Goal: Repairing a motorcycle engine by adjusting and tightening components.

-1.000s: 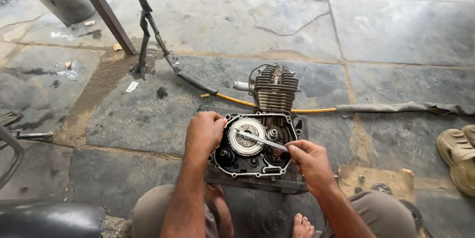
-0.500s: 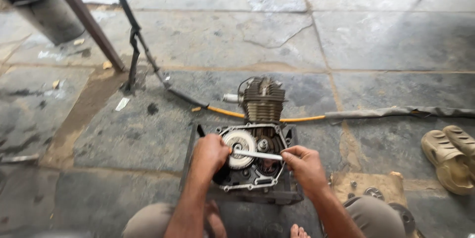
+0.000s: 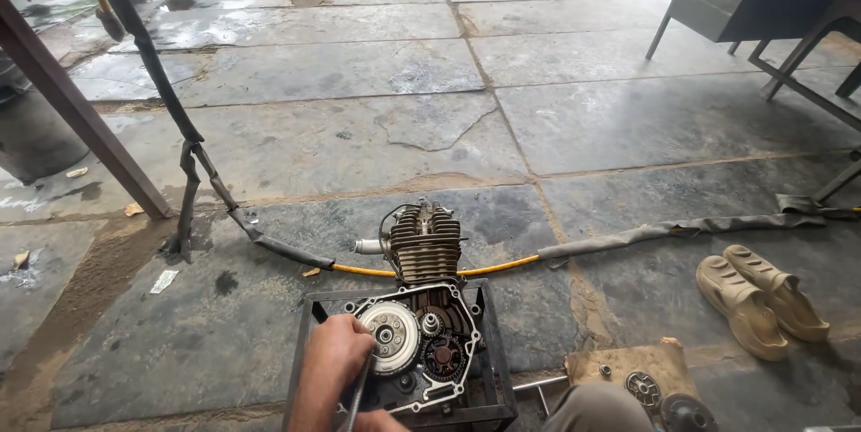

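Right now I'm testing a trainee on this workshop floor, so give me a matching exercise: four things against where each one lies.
Things:
1. engine
2. tan sandals
3. yellow hose
4. gears

Places:
A. on the cardboard scrap at lower right
B. on the stone floor at far right
C. in the metal stand, under the left hand
D. running across the floor behind the cylinder fins

Pairs: 1-C, 2-B, 3-D, 4-A
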